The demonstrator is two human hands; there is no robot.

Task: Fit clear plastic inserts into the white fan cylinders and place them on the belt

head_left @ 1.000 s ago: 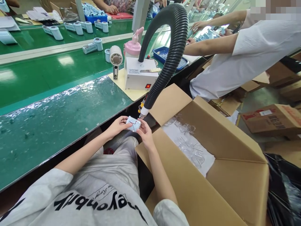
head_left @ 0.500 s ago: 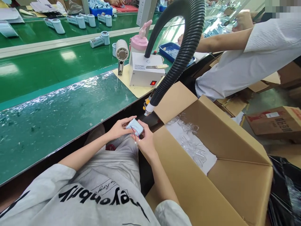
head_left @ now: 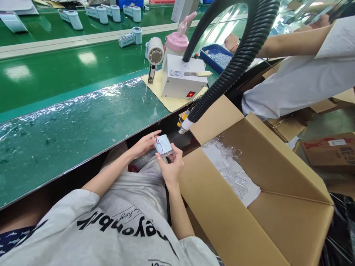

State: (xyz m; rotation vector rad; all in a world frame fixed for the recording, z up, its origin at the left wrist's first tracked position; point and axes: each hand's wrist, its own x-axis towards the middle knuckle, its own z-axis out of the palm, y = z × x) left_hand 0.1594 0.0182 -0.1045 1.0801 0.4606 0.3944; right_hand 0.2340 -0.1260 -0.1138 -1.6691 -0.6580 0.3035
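Near the frame's centre, the right hand (head_left: 172,166) grips a rounded pale-blue block (head_left: 164,145); whether the left hand (head_left: 143,145) beside it does, I can't tell.

Bare left hand (head_left: 144,145): fingers extended toward the right hand. Bare right hand (head_left: 171,164): fingers curled, thumb raised. Both bare forearms (head_left: 113,170) angle inward.

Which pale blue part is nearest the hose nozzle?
The part held in the right hand, with its red wire showing: just below-left of the nozzle in the picture. The others, such as those on the green belt, are much farther back.
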